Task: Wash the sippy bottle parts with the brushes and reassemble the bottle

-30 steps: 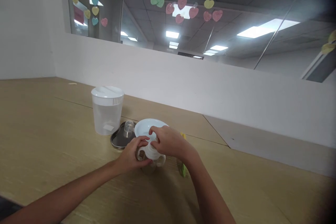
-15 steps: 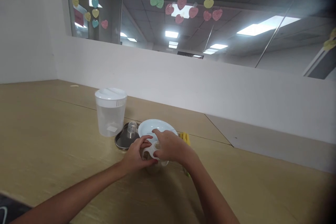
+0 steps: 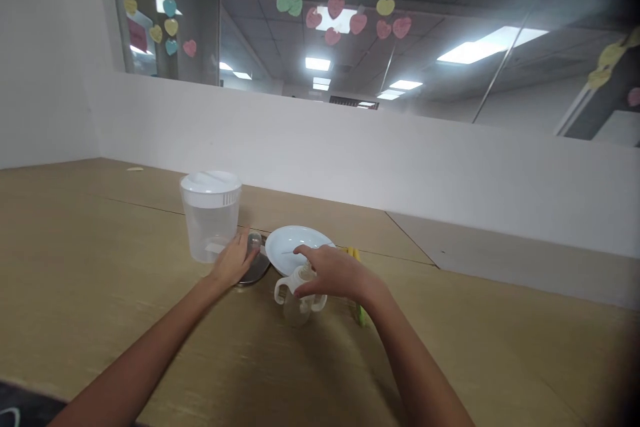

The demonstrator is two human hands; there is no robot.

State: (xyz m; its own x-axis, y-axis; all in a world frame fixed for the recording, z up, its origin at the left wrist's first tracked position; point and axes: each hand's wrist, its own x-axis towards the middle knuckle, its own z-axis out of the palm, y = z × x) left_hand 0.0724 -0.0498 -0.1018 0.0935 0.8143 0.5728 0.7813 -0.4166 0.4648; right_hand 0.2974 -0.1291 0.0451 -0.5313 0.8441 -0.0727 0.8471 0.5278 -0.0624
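Note:
A clear baby bottle [image 3: 298, 310] with white side handles stands on the table in front of a white plate [image 3: 287, 241]. My right hand [image 3: 335, 271] is at the bottle's top, thumb and fingers around its neck. To the left, my left hand [image 3: 234, 260] reaches over a dark metal tray [image 3: 257, 271], its thumb and fingers on either side of a small clear dome-shaped cap [image 3: 255, 240]. Whether the fingers touch the cap is hard to tell.
A clear bucket with a white lid [image 3: 211, 213] stands behind my left hand. Right of the plate lies a yellow and green item [image 3: 358, 310], partly behind my right hand. A white wall rises behind the table [image 3: 150, 267].
My left hand has left the bottle and moved left to the cap on the tray. My right hand stays at the bottle's top. The view has shifted slightly.

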